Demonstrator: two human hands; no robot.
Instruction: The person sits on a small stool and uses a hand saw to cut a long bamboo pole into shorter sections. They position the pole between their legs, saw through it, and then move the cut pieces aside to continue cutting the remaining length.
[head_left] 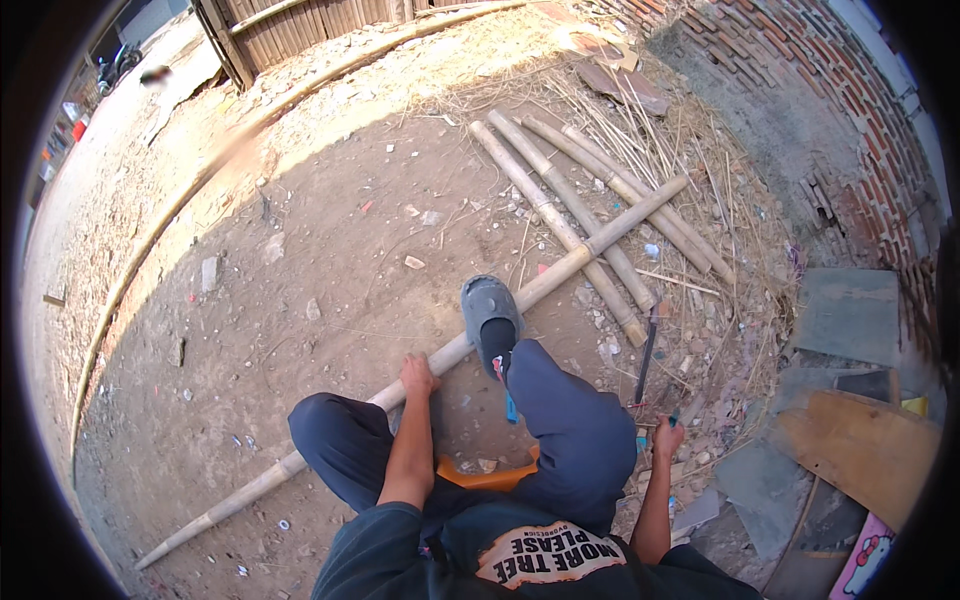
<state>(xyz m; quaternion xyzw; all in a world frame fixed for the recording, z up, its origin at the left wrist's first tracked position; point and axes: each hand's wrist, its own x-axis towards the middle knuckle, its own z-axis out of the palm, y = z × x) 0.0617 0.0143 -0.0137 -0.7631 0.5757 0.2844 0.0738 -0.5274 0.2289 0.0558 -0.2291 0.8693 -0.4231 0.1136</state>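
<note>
A long bamboo pole (555, 276) runs diagonally across the dirt, its thin end at lower left. My left hand (418, 375) is closed around it between my knees. Just beyond that hand, my foot in a grey clog (491, 308) presses against the pole. Out to the right, my right hand (668, 437) is closed on a small dark-teal thing, perhaps a handle; its kind is unclear. Near this hand a narrow dark strip (647, 357), like a blade, lies on the ground; whether the two are joined cannot be made out.
Beneath me is an orange low stool (470, 478). Several cut bamboo lengths (560, 222) lie under the pole's far end, beside dry straw (690, 140). Boards and sheets (850, 440) are stacked at right, near a brick wall (790, 60). Another long pole (150, 235) curves along the left.
</note>
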